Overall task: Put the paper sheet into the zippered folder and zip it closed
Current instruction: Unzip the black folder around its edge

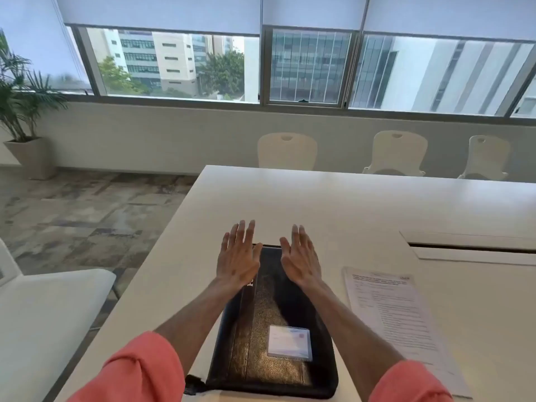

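Coral sleeves frame the bottom edge. Beneath them, a white table carries a black zippered folder, lying flat and closed, with a printed paper sheet just beside its right edge. Left hand and right hand are spread, fingers straight, holding nothing, over the folder's far end.

Paper sheet right of folder

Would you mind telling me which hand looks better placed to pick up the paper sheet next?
The right hand, probably. The paper sheet lies flat on the table to the right of the zippered folder; the left hand would have to cross over the folder. Both hands are open and empty.
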`<move>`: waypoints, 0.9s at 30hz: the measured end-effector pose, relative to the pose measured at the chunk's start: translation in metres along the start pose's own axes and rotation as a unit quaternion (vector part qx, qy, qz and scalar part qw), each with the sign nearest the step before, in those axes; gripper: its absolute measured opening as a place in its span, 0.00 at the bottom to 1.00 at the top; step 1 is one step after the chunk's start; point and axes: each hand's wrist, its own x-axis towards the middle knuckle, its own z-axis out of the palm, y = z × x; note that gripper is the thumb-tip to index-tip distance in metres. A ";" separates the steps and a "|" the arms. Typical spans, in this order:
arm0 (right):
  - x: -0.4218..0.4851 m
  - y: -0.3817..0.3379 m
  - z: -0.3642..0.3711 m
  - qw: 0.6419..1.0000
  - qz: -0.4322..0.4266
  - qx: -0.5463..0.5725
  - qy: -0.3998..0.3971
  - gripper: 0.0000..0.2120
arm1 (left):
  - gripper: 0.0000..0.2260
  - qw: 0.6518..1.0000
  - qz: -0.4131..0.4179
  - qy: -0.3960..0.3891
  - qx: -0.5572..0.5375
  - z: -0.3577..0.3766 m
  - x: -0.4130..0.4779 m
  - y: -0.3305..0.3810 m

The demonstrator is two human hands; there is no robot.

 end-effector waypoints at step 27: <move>0.091 -0.018 0.067 0.979 -0.157 0.002 -0.131 0.17 | 0.42 0.984 -0.124 -0.087 -0.088 0.069 0.027 -0.047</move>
